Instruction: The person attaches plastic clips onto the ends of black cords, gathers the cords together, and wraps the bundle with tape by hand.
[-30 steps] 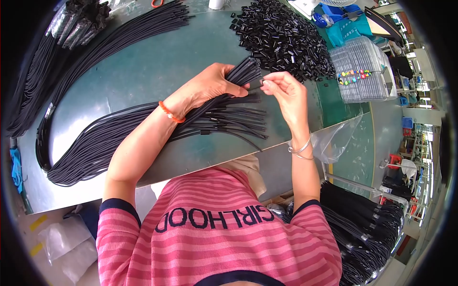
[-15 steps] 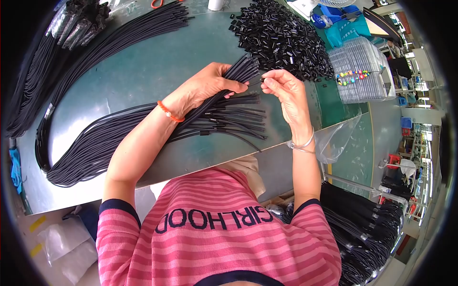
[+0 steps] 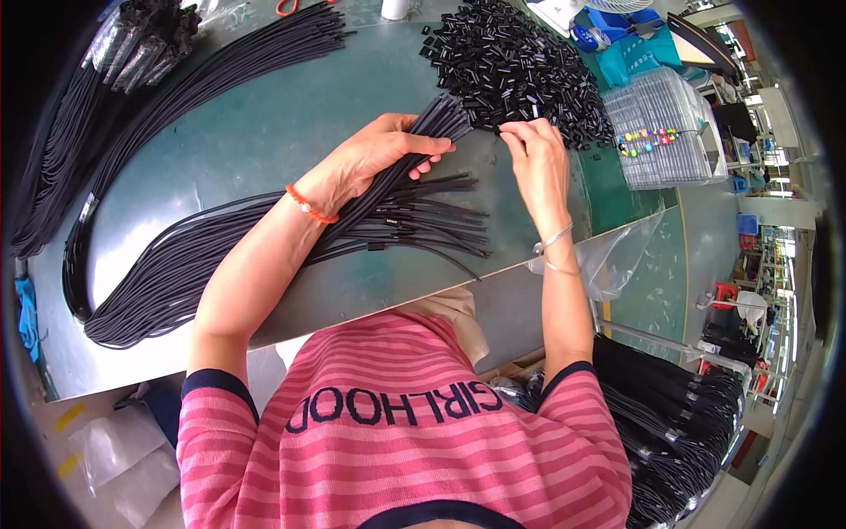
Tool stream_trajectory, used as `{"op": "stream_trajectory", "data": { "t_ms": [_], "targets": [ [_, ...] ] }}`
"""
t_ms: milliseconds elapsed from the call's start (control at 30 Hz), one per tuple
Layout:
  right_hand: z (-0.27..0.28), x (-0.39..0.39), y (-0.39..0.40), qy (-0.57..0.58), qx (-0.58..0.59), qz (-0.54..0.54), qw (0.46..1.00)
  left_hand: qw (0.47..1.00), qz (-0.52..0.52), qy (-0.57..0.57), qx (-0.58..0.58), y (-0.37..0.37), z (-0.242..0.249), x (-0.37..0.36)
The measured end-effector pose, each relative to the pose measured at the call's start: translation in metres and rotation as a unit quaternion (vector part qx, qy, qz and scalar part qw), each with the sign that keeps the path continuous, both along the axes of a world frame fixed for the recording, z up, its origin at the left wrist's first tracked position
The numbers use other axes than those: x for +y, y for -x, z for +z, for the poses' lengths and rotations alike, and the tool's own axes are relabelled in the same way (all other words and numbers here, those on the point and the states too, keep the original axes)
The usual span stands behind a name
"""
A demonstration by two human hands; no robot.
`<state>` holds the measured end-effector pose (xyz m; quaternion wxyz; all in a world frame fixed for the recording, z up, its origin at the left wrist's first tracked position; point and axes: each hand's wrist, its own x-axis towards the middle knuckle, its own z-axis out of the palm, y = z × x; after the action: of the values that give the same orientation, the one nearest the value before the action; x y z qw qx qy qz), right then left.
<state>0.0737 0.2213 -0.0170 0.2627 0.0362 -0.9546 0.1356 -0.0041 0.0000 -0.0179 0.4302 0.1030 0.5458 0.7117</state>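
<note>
My left hand (image 3: 383,152) is wrapped round a bundle of black cables (image 3: 441,122), whose cut ends point away from me to the upper right. Just right of those ends is my right hand (image 3: 539,167), with thumb and fingers pinched together at the near edge of a heap of small black sleeve-like pieces (image 3: 520,75). Whether a piece sits between its fingertips is too small to tell. Below my left wrist, more black cables (image 3: 194,256) lie looped on the table, some with small black pieces near their ends.
Another long cable bundle (image 3: 220,75) curves across the far left of the green table (image 3: 352,84). A stack of clear plastic boxes (image 3: 656,132) stands at the right. Clear plastic film (image 3: 617,264) hangs at the table's edge, and black cables (image 3: 670,432) hang on a rack lower right.
My right hand has moved away from the cable ends, slightly right and up toward the heap. The black piece earlier at its fingertips no longer shows. My left hand still grips the bundle.
</note>
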Motion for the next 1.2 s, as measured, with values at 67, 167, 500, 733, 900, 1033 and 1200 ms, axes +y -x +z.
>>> {"op": "stream_trajectory", "data": {
  "t_ms": [67, 167, 500, 733, 900, 1033, 1200],
  "targets": [
    [-0.004, 0.01, 0.003, 0.006, -0.023, 0.004, 1.0, 1.0, -0.002, 0.0, -0.009, 0.001, 0.001, -0.001],
    [-0.007, 0.009, 0.002, 0.025, -0.07, 0.018, 0.997, 1.0, -0.002, -0.005, 0.005, 0.0, -0.002, -0.002],
    [0.0, -0.007, -0.003, 0.651, -0.205, 0.123, 0.72, 1.0, -0.001, -0.005, 0.016, 0.0, -0.005, 0.003],
    [0.005, -0.001, 0.0, 0.592, -0.228, 0.162, 0.755, 0.998, -0.004, 0.034, 0.057, -0.002, -0.003, 0.002],
    [0.008, -0.011, -0.005, 0.561, -0.19, 0.16, 0.789, 1.0, 0.005, 0.008, 0.025, 0.0, -0.006, 0.002],
    [0.004, -0.01, -0.008, 0.651, -0.214, 0.139, 0.715, 0.999, 0.019, 0.013, 0.048, -0.001, -0.004, 0.0],
    [-0.002, -0.007, -0.008, 0.652, -0.212, 0.152, 0.712, 0.997, 0.012, 0.016, 0.071, 0.001, -0.008, -0.001]
  ]
}}
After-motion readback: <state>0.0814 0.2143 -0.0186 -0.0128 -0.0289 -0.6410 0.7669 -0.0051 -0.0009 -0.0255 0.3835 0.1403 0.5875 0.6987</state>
